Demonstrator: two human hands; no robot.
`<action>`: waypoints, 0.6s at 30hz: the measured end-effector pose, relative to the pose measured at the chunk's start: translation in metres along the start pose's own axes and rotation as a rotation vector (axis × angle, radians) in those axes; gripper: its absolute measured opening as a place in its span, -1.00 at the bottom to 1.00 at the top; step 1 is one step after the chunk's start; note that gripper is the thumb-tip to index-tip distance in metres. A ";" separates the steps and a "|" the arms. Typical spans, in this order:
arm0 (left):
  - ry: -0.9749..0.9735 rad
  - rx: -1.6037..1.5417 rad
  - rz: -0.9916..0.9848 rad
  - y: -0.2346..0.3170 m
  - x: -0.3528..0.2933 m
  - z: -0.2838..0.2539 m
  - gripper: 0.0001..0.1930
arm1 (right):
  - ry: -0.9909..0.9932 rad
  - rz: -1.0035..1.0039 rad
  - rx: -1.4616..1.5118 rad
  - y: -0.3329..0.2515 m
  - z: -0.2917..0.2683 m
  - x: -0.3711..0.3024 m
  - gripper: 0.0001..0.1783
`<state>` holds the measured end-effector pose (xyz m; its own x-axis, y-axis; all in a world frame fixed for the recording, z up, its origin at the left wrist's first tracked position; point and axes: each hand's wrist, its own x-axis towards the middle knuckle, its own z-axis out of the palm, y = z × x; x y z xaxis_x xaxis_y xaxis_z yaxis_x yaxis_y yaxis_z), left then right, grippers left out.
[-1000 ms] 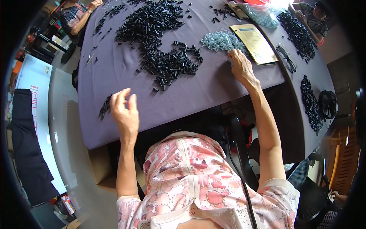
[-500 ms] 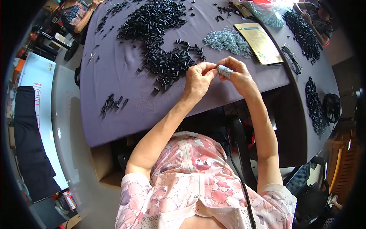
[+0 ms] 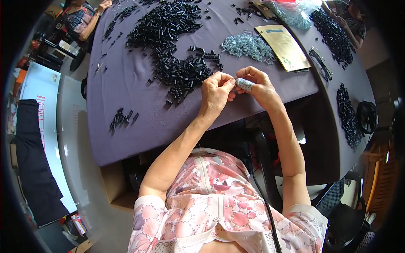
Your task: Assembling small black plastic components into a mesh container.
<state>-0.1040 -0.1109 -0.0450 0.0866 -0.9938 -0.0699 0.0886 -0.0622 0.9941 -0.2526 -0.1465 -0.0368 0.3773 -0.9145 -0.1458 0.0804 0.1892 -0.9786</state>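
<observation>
My left hand (image 3: 215, 93) and my right hand (image 3: 260, 87) meet fingertip to fingertip above the near edge of the cloth-covered table. Both are closed in a pinch, and whatever sits between the fingers is too small to make out. A grey speckled wrap (image 3: 244, 84) covers my right thumb. Just beyond my left hand spreads a big heap of small black cylindrical parts (image 3: 168, 38). Behind my right hand lies a pile of small clear, silvery pieces (image 3: 249, 46).
A yellow booklet (image 3: 282, 47) and eyeglasses (image 3: 320, 63) lie to the right. More black parts (image 3: 122, 118) rest at the left and along the right side (image 3: 347, 116). A clear plastic bag (image 3: 295, 14) stands far right. Two other people sit at the far corners.
Both hands have shifted slightly left in the picture, along with the tabletop scene. They stay pinched together, with the left fingers more curled under.
</observation>
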 end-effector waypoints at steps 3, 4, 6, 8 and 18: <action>0.034 -0.035 0.018 -0.002 0.000 -0.001 -0.89 | -0.011 -0.040 -0.044 -0.001 0.003 0.002 -0.82; 0.020 -0.051 0.004 -0.002 0.001 0.000 -0.90 | -0.002 -0.101 -0.123 0.000 0.003 0.002 -0.81; 0.015 -0.056 0.002 -0.003 0.003 0.001 -0.90 | 0.004 -0.156 -0.200 0.003 0.005 0.001 -0.80; -0.020 -0.055 0.001 -0.003 0.002 0.000 -0.94 | 0.042 -0.295 -0.358 0.006 0.006 0.001 -0.76; 0.041 0.038 0.099 -0.011 0.000 -0.002 -0.96 | 0.025 -0.271 -0.390 0.008 0.010 -0.002 -0.69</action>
<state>-0.1033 -0.1106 -0.0559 0.1333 -0.9907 0.0267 0.0404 0.0324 0.9987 -0.2434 -0.1390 -0.0431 0.3681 -0.9216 0.1233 -0.1816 -0.2013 -0.9625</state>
